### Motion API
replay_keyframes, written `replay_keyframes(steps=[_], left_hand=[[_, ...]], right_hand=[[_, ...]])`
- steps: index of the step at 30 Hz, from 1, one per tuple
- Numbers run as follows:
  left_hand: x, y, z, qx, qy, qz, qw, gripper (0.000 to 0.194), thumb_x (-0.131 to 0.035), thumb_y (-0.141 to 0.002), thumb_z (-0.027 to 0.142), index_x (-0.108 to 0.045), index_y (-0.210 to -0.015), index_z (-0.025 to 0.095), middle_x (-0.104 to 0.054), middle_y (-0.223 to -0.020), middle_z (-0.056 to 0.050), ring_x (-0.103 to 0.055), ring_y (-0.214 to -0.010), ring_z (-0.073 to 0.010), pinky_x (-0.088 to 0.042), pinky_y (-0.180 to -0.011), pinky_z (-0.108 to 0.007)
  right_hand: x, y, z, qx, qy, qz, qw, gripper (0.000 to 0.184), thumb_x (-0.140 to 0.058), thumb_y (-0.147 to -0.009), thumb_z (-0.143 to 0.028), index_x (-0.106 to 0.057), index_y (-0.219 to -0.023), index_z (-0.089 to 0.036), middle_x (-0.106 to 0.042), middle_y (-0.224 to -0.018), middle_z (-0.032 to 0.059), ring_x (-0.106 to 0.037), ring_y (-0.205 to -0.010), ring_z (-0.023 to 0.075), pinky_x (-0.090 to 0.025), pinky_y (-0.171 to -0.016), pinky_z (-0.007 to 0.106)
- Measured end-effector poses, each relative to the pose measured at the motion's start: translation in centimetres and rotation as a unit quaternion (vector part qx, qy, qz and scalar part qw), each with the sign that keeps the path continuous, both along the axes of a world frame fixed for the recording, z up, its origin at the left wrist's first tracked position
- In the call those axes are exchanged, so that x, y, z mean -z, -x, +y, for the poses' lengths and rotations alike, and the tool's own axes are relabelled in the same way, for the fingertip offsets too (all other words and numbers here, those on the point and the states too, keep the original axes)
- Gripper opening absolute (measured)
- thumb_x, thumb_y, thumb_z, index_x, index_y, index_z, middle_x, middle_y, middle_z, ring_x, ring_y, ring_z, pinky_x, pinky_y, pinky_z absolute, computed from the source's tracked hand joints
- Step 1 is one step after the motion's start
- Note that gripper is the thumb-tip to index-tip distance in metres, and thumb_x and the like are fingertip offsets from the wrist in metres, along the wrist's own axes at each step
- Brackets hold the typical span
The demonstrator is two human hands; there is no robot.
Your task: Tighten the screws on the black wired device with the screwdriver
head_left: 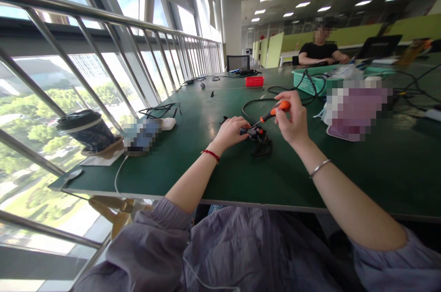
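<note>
here, lying on the green counter (193, 163) between the two hands: a small black device (258, 134), directly at the fingertips of the left hand (231, 131), and leftward and a bit lower from the right hand (292, 117). by nearness, clearly left first: clamped on the device's left end, thumb and fingers together around it, apparently steadying. with the right hand, clamped as well, but on the orange-and-black screwdriver (281, 107), fingers curled around the grip and well apart from the device.

as for axes: along the screwdriver, a slant from high right to low left, pointing straight at the device and the left fingertips. along the device, roughly sideways, though too small and cluttered to be certain. at the tip, cannot tell touching from just apart. just below the device, toward the counter's front edge, a dark strap-like piece (262, 149). farther back, well apart from both hands, a red box (254, 81); to its right, a green basket (298, 81).
</note>
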State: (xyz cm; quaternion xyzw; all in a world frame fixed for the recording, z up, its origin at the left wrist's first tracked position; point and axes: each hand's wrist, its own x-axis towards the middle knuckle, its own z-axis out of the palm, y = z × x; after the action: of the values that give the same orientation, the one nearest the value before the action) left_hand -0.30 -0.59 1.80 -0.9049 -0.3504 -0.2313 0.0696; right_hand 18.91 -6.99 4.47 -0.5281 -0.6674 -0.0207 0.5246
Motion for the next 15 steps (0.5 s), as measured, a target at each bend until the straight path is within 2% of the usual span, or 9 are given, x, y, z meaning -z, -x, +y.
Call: replay_keyframes(steps=[3,8,15], left_hand=[[-0.1,-0.1,-0.1,-0.003,0.003,0.006,1.000,0.015,-0.061,-0.079,0.022,-0.064,-0.094,0.020,-0.066,-0.099,-0.003,-0.060,-0.093,-0.0191,-0.044,-0.083,-0.030],[-0.2,-0.1,-0.2,-0.001,0.001,0.005,1.000,0.015,-0.060,-0.079,0.019,-0.063,-0.093,0.019,-0.066,-0.098,-0.003,-0.060,-0.092,-0.0191,-0.045,-0.083,-0.030],[-0.2,-0.2,-0.3,-0.004,0.003,0.002,1.000,0.013,-0.061,-0.079,0.019,-0.062,-0.091,0.019,-0.066,-0.096,-0.002,-0.061,-0.091,-0.0190,-0.046,-0.081,-0.030]], right_hand=[[-0.1,0.1,-0.1,-0.026,-0.038,0.014,0.999,0.031,-0.044,-0.082,-0.035,-0.048,-0.108,-0.020,-0.060,-0.079,0.0014,-0.060,-0.066,0.0161,-0.046,-0.068,0.027],[-0.4,0.5,-0.4,-0.008,-0.039,0.015,0.999,0.022,-0.048,-0.082,-0.040,-0.054,-0.091,-0.021,-0.051,-0.061,-0.0027,-0.051,-0.054,0.0131,-0.041,-0.058,0.025],[0.4,0.3,0.9,-0.106,-0.175,0.054,0.977,0.027,-0.054,-0.074,-0.027,-0.051,-0.101,-0.022,-0.055,-0.069,-0.0032,-0.057,-0.060,0.0145,-0.047,-0.064,0.030]])
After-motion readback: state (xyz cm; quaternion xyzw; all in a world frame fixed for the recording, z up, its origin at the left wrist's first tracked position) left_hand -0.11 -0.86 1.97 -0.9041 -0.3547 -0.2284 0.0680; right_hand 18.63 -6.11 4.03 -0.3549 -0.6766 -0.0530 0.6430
